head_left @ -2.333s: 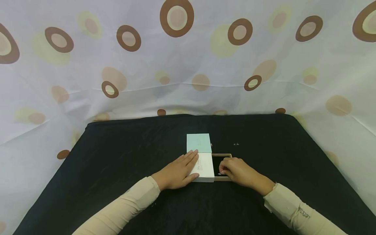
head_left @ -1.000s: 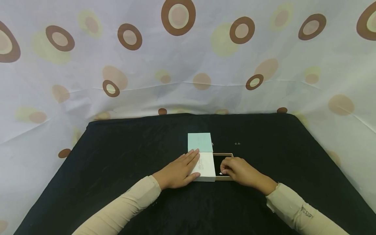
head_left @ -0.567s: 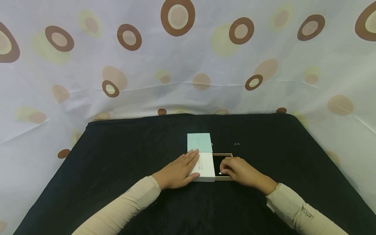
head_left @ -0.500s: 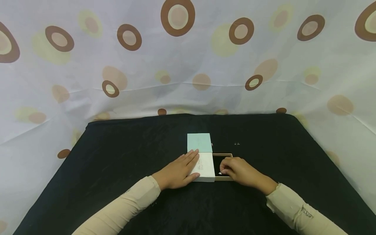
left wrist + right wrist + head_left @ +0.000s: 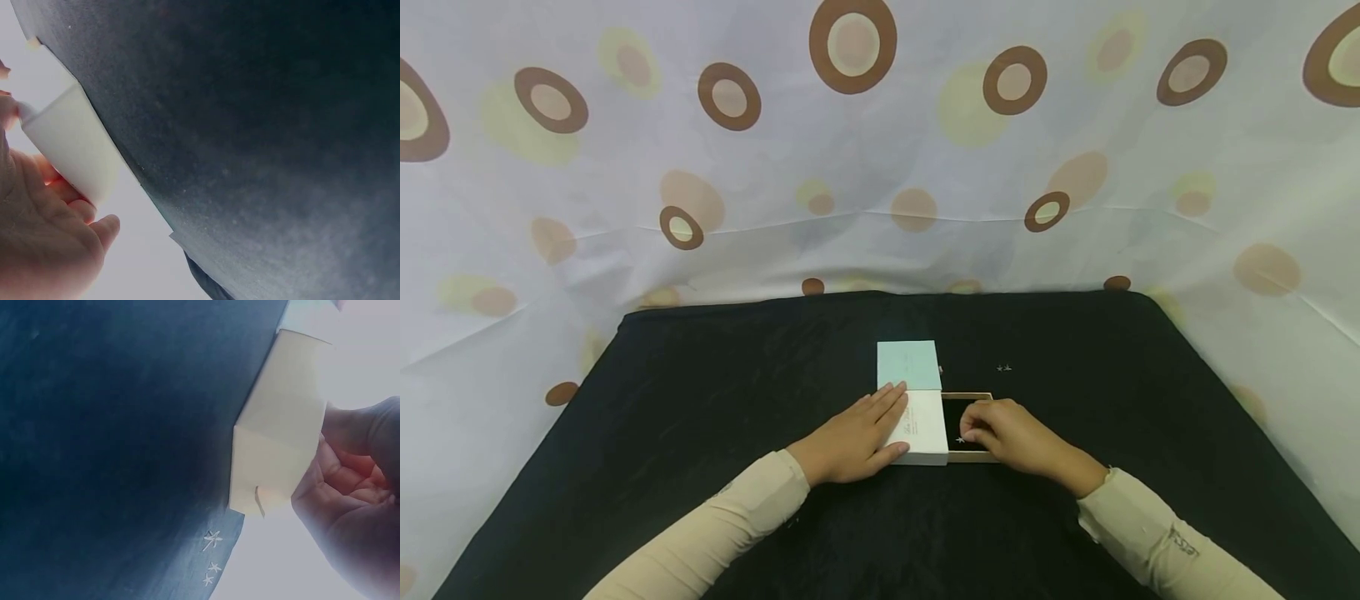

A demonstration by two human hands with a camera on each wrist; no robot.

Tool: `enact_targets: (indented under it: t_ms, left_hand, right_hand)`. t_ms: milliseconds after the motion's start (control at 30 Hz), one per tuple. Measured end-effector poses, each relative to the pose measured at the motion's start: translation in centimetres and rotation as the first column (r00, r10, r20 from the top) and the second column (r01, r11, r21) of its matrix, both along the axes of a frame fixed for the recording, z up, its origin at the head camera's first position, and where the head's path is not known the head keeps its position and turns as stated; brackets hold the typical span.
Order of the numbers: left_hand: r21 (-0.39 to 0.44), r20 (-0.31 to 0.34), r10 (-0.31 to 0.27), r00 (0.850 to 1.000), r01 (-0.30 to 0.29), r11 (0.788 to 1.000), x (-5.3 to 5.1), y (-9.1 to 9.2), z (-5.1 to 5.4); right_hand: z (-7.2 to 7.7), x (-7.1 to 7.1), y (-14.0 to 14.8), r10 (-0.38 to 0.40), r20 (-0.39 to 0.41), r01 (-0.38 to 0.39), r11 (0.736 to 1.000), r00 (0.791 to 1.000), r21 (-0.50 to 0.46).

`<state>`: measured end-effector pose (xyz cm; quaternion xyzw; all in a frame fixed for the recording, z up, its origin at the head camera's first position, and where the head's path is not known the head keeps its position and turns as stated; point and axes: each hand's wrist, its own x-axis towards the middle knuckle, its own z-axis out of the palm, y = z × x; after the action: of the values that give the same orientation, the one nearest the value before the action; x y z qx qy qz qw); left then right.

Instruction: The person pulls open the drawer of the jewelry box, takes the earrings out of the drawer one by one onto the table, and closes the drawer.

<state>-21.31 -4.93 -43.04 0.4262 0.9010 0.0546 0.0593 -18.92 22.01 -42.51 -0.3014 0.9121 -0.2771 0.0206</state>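
In the head view my left hand (image 5: 855,439) lies flat on the white box sleeve (image 5: 927,421), fingers straight and thumb by its front edge. A shallow drawer (image 5: 970,457) with a black lining sticks out of the sleeve's right side. Over this drawer, my right hand (image 5: 1019,436) has its fingers curled and thumb bent inward. A small silvery star-shaped piece (image 5: 960,440) shows right at those fingertips, seemingly pinched; the contact is hidden. The right wrist view shows the drawer's end (image 5: 272,465) with a short ribbon tab, and the curled right fingers (image 5: 340,472) behind it.
A pale mint box (image 5: 908,364) stands directly behind the white sleeve. On the black cloth (image 5: 737,367), to the right of it, lie small star-shaped pieces (image 5: 1003,367), seen closer as stars (image 5: 213,538) in the right wrist view. A patterned curtain (image 5: 880,183) hangs behind.
The star-shaped piece at my right fingertips has shifted slightly toward the back of the drawer and glints less. Both hands stay nearly in place; the head view has drifted a little.
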Motion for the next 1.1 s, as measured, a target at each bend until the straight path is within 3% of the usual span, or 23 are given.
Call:
enact_targets:
  t_ms: [433,1100]
  left_hand:
    - [-0.013,0.002,0.005,1.000,-0.005,1.000,-0.1,0.0,0.0]
    - [-0.008,0.002,-0.005,1.000,0.005,1.000,0.0,0.0,0.1]
  right_hand:
    - [0.8,0.3,-0.1,-0.037,-0.018,0.037,0.999,0.999,-0.004]
    - [1.5,0.3,2.2,-0.116,-0.054,0.114,0.992,0.992,-0.052]
